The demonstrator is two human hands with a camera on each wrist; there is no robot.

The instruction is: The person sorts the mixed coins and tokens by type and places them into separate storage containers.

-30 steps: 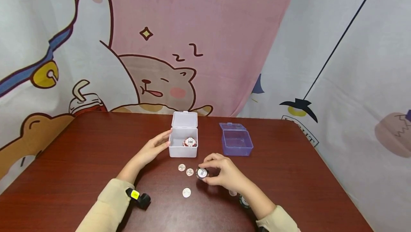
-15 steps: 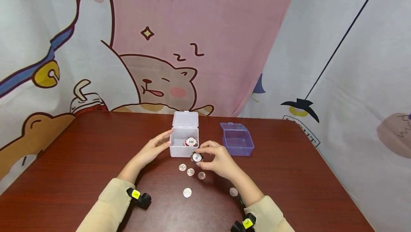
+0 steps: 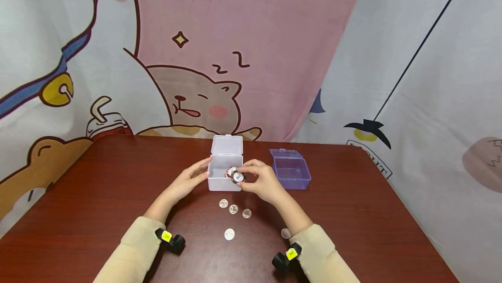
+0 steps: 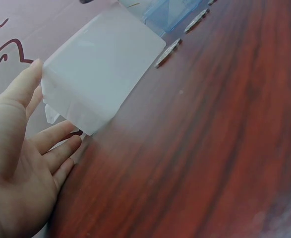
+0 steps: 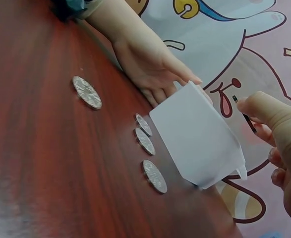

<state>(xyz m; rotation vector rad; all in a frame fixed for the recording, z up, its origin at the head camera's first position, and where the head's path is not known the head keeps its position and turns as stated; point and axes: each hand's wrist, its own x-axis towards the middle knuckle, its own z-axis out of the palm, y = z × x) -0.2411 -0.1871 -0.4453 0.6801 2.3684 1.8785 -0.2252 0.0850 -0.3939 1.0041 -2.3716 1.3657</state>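
Observation:
A white plastic box (image 3: 225, 184) stands on the table with its lid up. Straight fingers of my left hand (image 3: 183, 185) rest against its left side; the left wrist view shows the thumb at the box's upper edge and the other fingers lower down. Between thumb and fingertips, my right hand (image 3: 264, 182) pinches a black-edged poker chip (image 3: 237, 177) over the box's front right rim. Seen edge-on in the right wrist view, this chip (image 5: 244, 115) is above the box. Inside the box lies a red and white poker chip (image 3: 231, 170), partly covered by the held one.
Right of the white box stands a translucent purple box (image 3: 292, 183), lid up. Several silver coins lie in front: three in a slanting row, including a middle coin (image 3: 233, 209), a nearer coin (image 3: 229, 234), and another coin (image 3: 286, 233) beside the right sleeve. A printed curtain hangs behind.
My right hand has carried the black-edged chip up and left, from above the coins to the white box's rim, uncovering a coin below. The left hand has stayed at the box.

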